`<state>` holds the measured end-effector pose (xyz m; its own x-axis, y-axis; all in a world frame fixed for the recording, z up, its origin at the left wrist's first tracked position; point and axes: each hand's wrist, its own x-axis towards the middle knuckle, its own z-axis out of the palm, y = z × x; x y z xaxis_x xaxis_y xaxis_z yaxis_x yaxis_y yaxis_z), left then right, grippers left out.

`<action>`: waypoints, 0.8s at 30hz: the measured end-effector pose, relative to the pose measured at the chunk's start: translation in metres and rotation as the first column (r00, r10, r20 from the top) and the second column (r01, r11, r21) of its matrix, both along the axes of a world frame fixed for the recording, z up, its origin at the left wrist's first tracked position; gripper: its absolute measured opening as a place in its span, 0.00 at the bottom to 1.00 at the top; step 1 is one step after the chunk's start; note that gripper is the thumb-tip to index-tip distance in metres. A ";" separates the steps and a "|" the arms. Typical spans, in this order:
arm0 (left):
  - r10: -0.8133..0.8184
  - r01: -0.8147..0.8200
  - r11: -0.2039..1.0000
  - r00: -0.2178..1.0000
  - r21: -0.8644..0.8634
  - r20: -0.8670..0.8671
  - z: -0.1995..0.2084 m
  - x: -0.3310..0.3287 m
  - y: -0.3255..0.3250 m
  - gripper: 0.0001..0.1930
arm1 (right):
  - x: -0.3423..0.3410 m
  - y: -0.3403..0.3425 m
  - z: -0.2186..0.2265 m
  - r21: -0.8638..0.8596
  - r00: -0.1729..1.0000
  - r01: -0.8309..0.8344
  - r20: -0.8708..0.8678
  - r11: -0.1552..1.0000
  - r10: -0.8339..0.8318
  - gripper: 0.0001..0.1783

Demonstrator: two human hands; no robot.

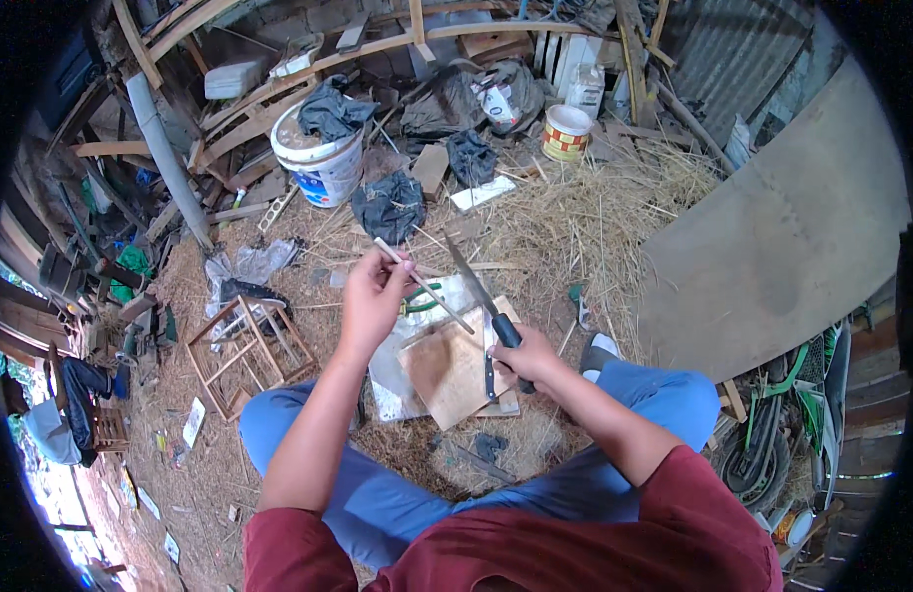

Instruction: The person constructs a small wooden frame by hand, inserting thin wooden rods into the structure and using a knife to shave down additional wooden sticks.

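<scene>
My left hand (371, 301) is closed round a thin pale wooden stick (445, 304), which slants down to the right over a board. In my right hand (532, 357) is a large knife (472, 281) with a black handle, its blade pointing up and away. Between my legs lies a square wooden board (442, 370) on a whitish panel (387, 380). A smaller black-handled knife (490, 380) rests on the board, beside my right hand. Just beyond the board, green-handled pliers (422, 298) lie on the panel, partly behind the stick.
A small wooden frame (251, 355) stands left of my knee. Ahead are a white bucket (318, 163), black plastic bags (388, 205), a yellow-and-red tub (567, 133) and loose straw (575, 217). A large flat sheet (772, 227) leans at the right, near a green two-wheeler (787, 414).
</scene>
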<state>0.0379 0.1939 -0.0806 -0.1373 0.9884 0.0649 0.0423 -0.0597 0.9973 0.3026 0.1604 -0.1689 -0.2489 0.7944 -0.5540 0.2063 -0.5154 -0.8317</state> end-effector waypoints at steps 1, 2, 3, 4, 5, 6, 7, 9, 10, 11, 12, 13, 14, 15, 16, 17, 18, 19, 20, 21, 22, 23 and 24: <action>0.004 -0.004 1.000 1.000 0.024 0.000 -0.008 0.005 -0.002 0.05 | 0.001 -0.003 0.003 -0.065 0.999 0.000 0.049 0.998 0.003 0.13; 0.005 -0.005 1.000 1.000 0.011 0.000 -0.015 0.005 -0.005 0.05 | 0.002 -0.007 0.006 -0.078 0.999 -0.001 0.048 0.997 0.005 0.13; -0.034 0.037 0.999 0.979 0.009 -0.199 -0.018 0.008 -0.007 0.06 | 0.004 -0.011 0.009 -0.026 0.994 -0.045 0.096 0.999 0.047 0.13; -0.074 0.080 0.997 0.918 -0.001 -0.390 -0.021 0.011 -0.009 0.08 | 0.007 -0.015 0.009 0.023 0.986 -0.092 0.144 0.996 0.087 0.14; -0.061 0.086 0.996 0.903 0.040 -0.424 -0.029 0.015 -0.013 0.07 | 0.010 -0.017 -0.001 0.045 0.988 -0.087 0.130 0.995 0.080 0.15; -0.063 0.083 0.996 0.904 0.029 -0.424 -0.032 0.016 -0.018 0.07 | 0.008 -0.021 0.002 0.034 0.988 -0.089 0.129 0.995 0.084 0.15; -0.049 0.092 0.994 0.878 0.067 -0.475 -0.035 0.017 -0.023 0.07 | 0.005 -0.027 0.007 0.092 1.000 0.015 0.013 0.996 -0.017 0.17; -0.017 0.077 0.992 0.869 0.102 -0.495 -0.033 0.024 -0.033 0.06 | 0.001 -0.037 0.011 0.331 0.996 0.084 -0.025 0.940 -0.080 0.16; -0.022 0.079 0.992 0.869 0.095 -0.494 -0.036 0.024 -0.037 0.06 | 0.005 -0.042 0.007 0.325 0.996 0.085 -0.023 0.942 -0.082 0.16; -0.045 0.102 0.991 0.855 0.081 -0.517 -0.038 0.023 -0.041 0.06 | 0.010 -0.046 0.000 0.213 0.997 0.012 -0.073 0.977 0.004 0.15; -0.070 0.125 0.990 0.839 0.067 -0.540 -0.039 0.022 -0.044 0.05 | 0.012 -0.051 -0.006 0.103 0.988 -0.068 -0.133 0.992 0.081 0.13; -0.056 0.123 0.987 0.861 0.099 -0.505 -0.040 0.023 -0.047 0.04 | 0.010 -0.056 -0.012 0.032 0.987 -0.033 -0.153 0.999 0.037 0.10; -0.062 0.126 0.988 0.861 0.094 -0.505 -0.041 0.022 -0.049 0.04 | 0.013 -0.059 -0.016 0.026 0.988 -0.030 -0.154 0.999 0.033 0.10; -0.041 0.138 0.981 0.831 0.134 -0.555 -0.040 0.019 -0.051 0.05 | 0.015 -0.062 -0.012 -0.006 0.995 -0.053 -0.080 0.999 0.052 0.10; -0.017 0.151 0.973 0.799 0.174 -0.602 -0.041 0.017 -0.052 0.05 | 0.016 -0.064 -0.011 -0.039 0.997 -0.074 -0.007 0.996 0.074 0.10; -0.003 0.141 0.973 0.801 0.184 -0.599 -0.043 0.017 -0.053 0.05 | 0.017 -0.067 -0.014 -0.052 0.997 -0.070 -0.021 0.996 0.069 0.14; -0.005 0.137 0.975 0.800 0.175 -0.601 -0.046 0.016 -0.056 0.05 | 0.016 -0.069 -0.010 -0.061 0.997 -0.074 -0.023 0.995 0.073 0.14; -0.001 0.116 0.981 0.808 0.158 -0.589 -0.048 0.014 -0.058 0.04 | 0.015 -0.071 -0.003 0.019 0.988 -0.129 0.084 0.991 0.127 0.18; 0.004 0.095 0.985 0.817 0.141 -0.577 -0.051 0.013 -0.061 0.04 | 0.013 -0.073 0.001 0.092 0.966 -0.191 0.194 0.977 0.171 0.22; 0.016 0.082 0.984 0.840 0.156 -0.542 -0.049 0.017 -0.063 0.03 | 0.014 -0.075 -0.003 0.084 0.966 -0.189 0.194 0.978 0.170 0.22; 0.009 0.085 0.985 0.841 0.149 -0.540 -0.051 0.018 -0.065 0.03 | 0.014 -0.077 -0.009 0.144 0.953 -0.249 0.213 0.958 0.216 0.26; 0.033 0.061 0.986 0.838 0.153 -0.545 -0.053 0.019 -0.067 0.03 | 0.015 -0.079 -0.014 0.201 0.937 -0.309 0.234 0.930 0.261 0.30; 0.055 0.037 0.987 0.834 0.156 -0.550 -0.055 0.018 -0.069 0.02 | 0.013 -0.082 -0.016 0.193 0.937 -0.306 0.233 0.932 0.259 0.30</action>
